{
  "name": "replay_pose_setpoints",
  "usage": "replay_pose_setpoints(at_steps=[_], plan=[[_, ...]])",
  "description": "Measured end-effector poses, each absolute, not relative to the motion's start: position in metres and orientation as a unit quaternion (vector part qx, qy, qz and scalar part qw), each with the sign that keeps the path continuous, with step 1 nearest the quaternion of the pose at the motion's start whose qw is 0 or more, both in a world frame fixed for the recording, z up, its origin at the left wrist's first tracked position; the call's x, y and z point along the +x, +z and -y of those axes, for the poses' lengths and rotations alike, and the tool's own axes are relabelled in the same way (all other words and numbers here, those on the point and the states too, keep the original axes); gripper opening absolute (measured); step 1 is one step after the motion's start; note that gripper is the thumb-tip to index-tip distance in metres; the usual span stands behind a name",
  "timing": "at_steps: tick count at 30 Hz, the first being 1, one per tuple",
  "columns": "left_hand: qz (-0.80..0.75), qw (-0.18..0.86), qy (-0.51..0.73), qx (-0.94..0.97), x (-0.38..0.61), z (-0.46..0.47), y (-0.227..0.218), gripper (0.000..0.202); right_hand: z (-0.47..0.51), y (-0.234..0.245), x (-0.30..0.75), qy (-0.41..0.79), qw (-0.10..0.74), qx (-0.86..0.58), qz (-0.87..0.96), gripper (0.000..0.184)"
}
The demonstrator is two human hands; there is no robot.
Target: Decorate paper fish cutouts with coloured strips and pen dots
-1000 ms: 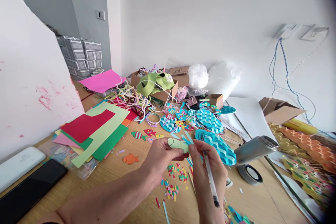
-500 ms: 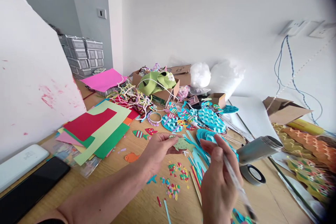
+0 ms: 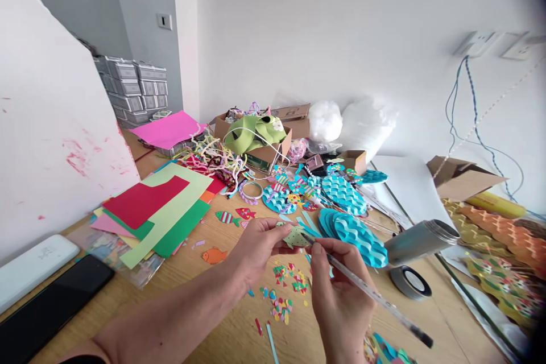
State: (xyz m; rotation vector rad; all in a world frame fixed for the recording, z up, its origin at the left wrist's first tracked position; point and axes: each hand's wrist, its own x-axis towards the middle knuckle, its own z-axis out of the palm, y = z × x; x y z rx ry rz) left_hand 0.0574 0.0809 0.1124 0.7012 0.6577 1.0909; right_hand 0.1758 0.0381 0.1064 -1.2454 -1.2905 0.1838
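Note:
My left hand (image 3: 260,244) pinches a light green paper fish (image 3: 294,236) with dark dots, held just above the table. In my right hand (image 3: 341,290) is a clear-barrelled pen (image 3: 371,293), its tip at the right part of the fish; whether it touches cannot be made out. Small piles of coloured paper bits (image 3: 281,308) lie below the hands. An orange paper fish (image 3: 214,255) and a green striped paper fish (image 3: 227,218) rest left of my left hand. Wavy blue paper ovals (image 3: 356,236) are stacked beyond my right hand.
Coloured paper sheets (image 3: 170,210) and a black phone (image 3: 55,307) lie at the left. An open grey flask (image 3: 420,243) leans at the right, its lid (image 3: 410,282) beside it. Cardboard boxes (image 3: 273,153) and yarn (image 3: 213,156) fill the back.
My right hand has moved left and down, bringing the pen from a raised, pulled-back position to the fish. My left hand and the fish have stayed nearly in place.

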Motion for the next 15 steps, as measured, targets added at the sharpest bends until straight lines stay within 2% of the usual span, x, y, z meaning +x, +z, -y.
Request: replay_pose_setpoints(at_steps=[15], plan=[[-0.300, 0.751, 0.498, 0.313, 0.0588, -0.0793, 0.1109, 0.032, -0.0400, 0.1074, 0.1765, 0.052, 0.607, -0.539, 0.581, 0.005]])
